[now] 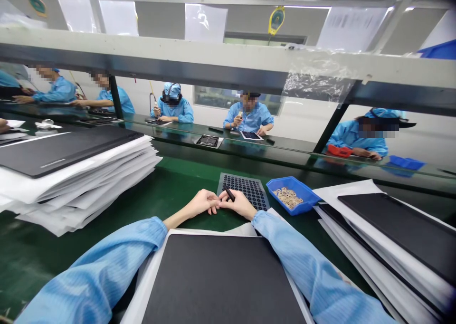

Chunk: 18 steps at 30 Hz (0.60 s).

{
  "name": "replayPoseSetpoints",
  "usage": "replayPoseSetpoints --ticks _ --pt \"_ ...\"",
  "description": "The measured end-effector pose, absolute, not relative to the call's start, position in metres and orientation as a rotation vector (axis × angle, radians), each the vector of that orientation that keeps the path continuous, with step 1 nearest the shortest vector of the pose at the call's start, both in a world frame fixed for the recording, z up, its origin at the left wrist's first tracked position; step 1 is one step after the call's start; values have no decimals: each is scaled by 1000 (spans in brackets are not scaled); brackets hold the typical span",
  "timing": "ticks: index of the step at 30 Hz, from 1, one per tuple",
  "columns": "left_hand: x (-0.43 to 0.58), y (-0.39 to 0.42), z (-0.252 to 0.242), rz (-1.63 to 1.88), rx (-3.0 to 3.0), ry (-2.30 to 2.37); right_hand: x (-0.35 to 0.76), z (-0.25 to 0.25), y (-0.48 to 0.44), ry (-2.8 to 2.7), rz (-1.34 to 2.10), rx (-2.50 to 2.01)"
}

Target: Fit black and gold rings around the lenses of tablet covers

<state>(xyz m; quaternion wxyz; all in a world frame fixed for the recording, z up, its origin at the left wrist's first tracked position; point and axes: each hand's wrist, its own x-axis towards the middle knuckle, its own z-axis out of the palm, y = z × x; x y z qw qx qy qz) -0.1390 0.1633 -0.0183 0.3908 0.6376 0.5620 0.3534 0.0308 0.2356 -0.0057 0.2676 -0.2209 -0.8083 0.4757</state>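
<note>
My left hand [204, 204] and my right hand [237, 204] meet above the front edge of a dark perforated tray [245, 188]. My right fingers pinch a short black pen [229, 193], which points up and to the left. My left fingers lie loosely against my right hand and hold nothing that I can see. A blue plastic bin [292, 195] with small tan rings [288, 198] stands just right of the tray. Below my forearms lies a flat black panel [221, 281] on a white sheet.
Stacks of black panels interleaved with white sheets [60, 181] [388, 238] rise on both sides of the green bench [32, 252]. An overhead beam [213, 62] crosses the view. Beyond it, several co-workers in blue smocks [249, 117] sit at a facing bench.
</note>
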Motion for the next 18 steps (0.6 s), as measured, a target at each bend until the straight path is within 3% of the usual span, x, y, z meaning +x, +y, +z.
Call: replayPoseSetpoints --ticks 18 --pt "-136 159 -14 905 1744 1498 32 -7 238 -2191 1217 -671"
